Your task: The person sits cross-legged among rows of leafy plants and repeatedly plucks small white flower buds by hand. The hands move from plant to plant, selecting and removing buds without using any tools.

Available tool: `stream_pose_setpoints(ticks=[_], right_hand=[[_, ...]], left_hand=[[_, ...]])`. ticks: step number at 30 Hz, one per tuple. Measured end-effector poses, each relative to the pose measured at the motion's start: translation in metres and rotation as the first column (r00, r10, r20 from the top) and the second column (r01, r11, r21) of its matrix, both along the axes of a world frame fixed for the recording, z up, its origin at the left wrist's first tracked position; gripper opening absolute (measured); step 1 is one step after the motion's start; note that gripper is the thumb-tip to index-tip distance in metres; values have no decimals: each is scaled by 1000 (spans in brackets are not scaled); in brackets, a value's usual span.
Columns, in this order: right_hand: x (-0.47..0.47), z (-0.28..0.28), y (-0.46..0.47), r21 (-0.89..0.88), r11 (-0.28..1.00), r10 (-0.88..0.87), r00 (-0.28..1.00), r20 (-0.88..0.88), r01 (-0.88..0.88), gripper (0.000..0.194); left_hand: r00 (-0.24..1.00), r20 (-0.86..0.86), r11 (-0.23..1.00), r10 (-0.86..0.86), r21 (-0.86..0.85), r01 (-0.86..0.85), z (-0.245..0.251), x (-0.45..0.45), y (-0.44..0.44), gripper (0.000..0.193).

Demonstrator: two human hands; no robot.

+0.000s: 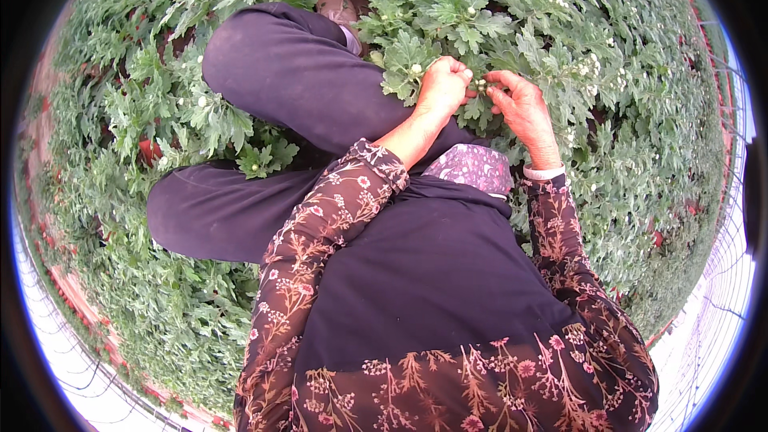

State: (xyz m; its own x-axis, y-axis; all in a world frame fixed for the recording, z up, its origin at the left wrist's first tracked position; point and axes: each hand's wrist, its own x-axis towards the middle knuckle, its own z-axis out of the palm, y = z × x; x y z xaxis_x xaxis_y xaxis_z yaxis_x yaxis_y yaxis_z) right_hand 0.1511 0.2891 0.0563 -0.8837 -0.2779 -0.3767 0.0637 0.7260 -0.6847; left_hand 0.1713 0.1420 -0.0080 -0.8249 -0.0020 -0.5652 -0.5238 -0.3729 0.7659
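Both bare hands meet over a leafy flowering plant, apparently a chrysanthemum, beside my bent knee. A cluster of small pale green flower buds (480, 84) shows between my fingertips. My left hand (443, 87) is curled at the plant, its thumb and fingers closed on the shoot just left of the buds; its palm hides the stem. From the right, my right hand (521, 105) reaches in with thumb and forefinger tips at the buds, and whether they pinch anything is unclear. A larger pale bud (416, 69) stands among lobed leaves left of my left hand.
Dense green plants (624, 132) surround me, some bearing white buds. My dark-trousered leg (300, 78) and a shoe (337, 9) lie among them. A patterned purple cloth item (471, 168) rests at my waist. Red pots (150, 150) show between leaves.
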Motion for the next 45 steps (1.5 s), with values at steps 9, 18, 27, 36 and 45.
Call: stream_pose_setpoints(ticks=[9,18,27,36,45], right_hand=[[-6,-3,1,237,939,313,906,-285,-250,17],[2,-9,0,-113,973,-179,967,183,201,18],[-14,6,-1,-82,993,-74,994,79,80,26],[-26,8,-6,150,989,-38,962,270,-3,19],[-30,11,-8,314,915,159,941,298,-254,14]], left_hand=[[999,4,997,-50,-52,50,1,0,1,12],[1000,9,1000,-20,10,20,0,-1,-1,12],[994,3,994,-107,-30,107,2,-1,-2,11],[992,5,992,-123,-37,123,3,0,-3,9],[981,9,980,-194,-43,194,2,0,-1,9]])
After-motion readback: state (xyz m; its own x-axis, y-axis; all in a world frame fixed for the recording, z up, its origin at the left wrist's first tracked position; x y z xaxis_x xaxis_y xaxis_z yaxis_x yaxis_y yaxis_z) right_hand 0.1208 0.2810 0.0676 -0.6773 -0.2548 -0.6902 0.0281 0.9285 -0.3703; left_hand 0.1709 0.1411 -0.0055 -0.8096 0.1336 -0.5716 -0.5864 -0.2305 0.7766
